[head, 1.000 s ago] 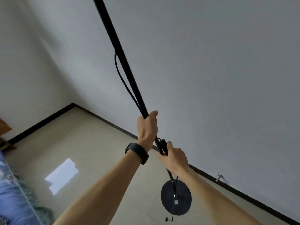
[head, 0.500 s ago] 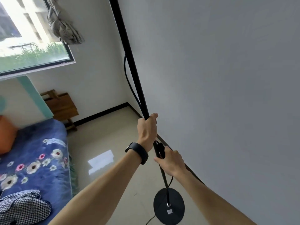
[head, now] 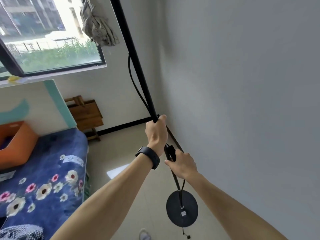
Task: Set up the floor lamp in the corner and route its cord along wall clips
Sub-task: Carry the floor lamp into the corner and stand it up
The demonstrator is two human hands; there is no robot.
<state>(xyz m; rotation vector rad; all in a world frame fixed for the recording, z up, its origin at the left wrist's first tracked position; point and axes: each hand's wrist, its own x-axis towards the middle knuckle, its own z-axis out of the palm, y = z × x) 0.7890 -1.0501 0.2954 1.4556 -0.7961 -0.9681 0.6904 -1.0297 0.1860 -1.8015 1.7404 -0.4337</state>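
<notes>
While you carry the floor lamp (head: 138, 70) by its black pole with the round base (head: 182, 209) hanging clear of the floor (head: 131, 153), the weight sits low and can swing. Your left hand (head: 156, 135) is wrapped tight around the pole, and your right hand (head: 183, 164) is closed lower down, over the pole and what looks like the inline switch on the cord; I cannot tell how much of the pole that lower grip really has. If it is mostly on the switch, a swing of the base could tug the cord (head: 134, 80) at its fitting, so shift those fingers onto the pole. The cord bows away from the pole above your left hand and trails below the base to a small dangling end (head: 187, 236), which could catch underfoot or get pinned under the base when you set it down. The lamp is tilted, near the grey wall (head: 242, 101) on your right and short of the corner by the black skirting, so the unseen top could scrape wall or ceiling as you stand it up. Lower the base flat, not on its edge, or it may tip. No wall clips show from here. As for containers, 1 orange box (head: 19, 144) rests on the flowered bed (head: 52, 179), its contents hidden in shadow.
</notes>
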